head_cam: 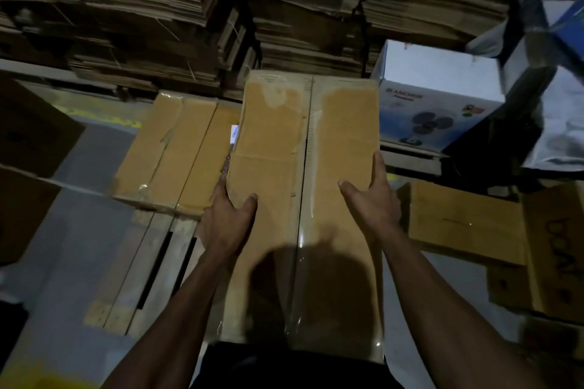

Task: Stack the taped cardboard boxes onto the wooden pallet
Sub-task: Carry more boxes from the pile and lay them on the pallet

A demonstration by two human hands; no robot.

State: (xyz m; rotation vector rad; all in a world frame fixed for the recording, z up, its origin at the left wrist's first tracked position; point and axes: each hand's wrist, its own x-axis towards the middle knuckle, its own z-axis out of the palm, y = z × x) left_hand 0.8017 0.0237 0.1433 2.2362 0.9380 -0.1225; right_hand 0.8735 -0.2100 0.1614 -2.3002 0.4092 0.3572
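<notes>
Head view: taped box (303,186) between both hands (300,208).

Dim warehouse light. A grey concrete floor (79,249) carries a yellow painted line (107,120). Bundles of flattened cardboard (126,9) rise along the back; a white fan carton (436,98) sits at right.

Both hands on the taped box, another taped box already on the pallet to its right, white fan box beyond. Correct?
One thing is off: the other taped box on the wooden pallet lies to the left of the held taped box, not the right; the head view shows it. Left hand and right hand do grip it, and the white fan box does stand beyond.
</notes>
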